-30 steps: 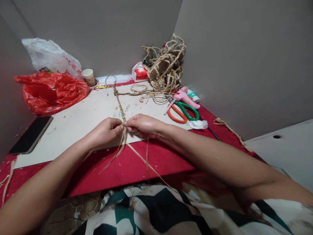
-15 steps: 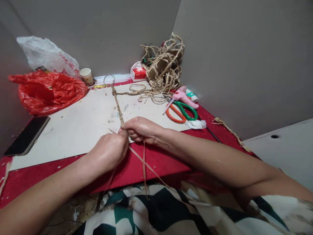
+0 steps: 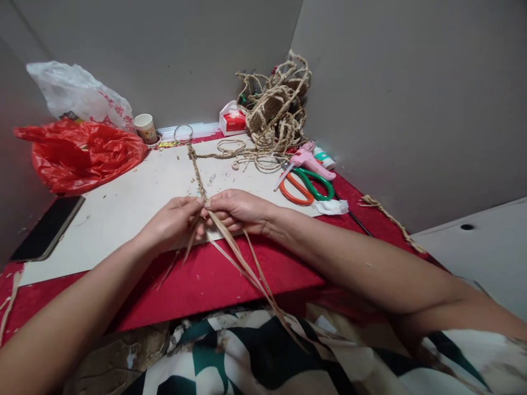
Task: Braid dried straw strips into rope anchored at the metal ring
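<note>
A braided straw cord (image 3: pixel 198 176) runs from the far part of the white board toward me, and its near end sits between my two hands. My left hand (image 3: pixel 181 216) is closed on that end, thumb and forefinger pinching the strands. Right beside it, my right hand (image 3: pixel 236 211) pinches the same spot from the other side, its lower fingers curled. Loose flat straw strands (image 3: pixel 236 252) fan out below the fingers, the longest reaching down over the table edge to my patterned clothing. Shorter strands hang under my left hand.
On the white board (image 3: pixel 135 219) lies a phone (image 3: pixel 47 227) at left. Behind it are a red plastic bag (image 3: pixel 86 153) and a paper cup (image 3: pixel 145 129). At right lie scissors (image 3: pixel 315 185), a pink glue gun (image 3: pixel 310 162) and a heap of straw cord (image 3: pixel 278 112).
My left hand has turned from a fist to a fingertip pinch and moved up and left. The loose strands now spread out below both hands; the right hand shifted slightly upward.
</note>
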{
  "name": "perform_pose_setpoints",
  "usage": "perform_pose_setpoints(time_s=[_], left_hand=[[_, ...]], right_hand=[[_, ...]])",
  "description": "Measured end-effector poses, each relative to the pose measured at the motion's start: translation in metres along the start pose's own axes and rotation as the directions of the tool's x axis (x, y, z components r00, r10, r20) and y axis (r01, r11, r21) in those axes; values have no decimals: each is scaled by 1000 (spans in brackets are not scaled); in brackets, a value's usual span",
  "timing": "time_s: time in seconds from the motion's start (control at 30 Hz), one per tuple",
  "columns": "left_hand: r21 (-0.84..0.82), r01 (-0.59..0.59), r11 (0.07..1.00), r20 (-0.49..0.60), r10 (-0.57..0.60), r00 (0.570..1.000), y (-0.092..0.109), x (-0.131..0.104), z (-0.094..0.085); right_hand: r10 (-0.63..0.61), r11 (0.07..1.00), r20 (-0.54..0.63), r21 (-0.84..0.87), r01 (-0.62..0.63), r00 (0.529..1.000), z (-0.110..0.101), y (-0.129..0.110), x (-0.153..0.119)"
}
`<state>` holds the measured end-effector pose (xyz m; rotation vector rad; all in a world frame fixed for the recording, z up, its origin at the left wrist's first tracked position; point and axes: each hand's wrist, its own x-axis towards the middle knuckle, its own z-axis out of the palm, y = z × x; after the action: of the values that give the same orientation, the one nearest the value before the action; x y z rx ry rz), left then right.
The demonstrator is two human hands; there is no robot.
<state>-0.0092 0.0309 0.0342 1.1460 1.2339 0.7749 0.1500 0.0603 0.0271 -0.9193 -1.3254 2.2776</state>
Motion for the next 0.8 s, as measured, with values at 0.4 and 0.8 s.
perform_pose_setpoints(time_s=[0.4,0.8], left_hand=[[167,0,986,62,-11,998,-6,0,1],[223,-120,967,-31,130,991,-14,3,0]], right_hand=[[-360,244,-5,-966,89,933,-4,-4,-7],[-383,225,5,-969,99,924,5,-15,-24]])
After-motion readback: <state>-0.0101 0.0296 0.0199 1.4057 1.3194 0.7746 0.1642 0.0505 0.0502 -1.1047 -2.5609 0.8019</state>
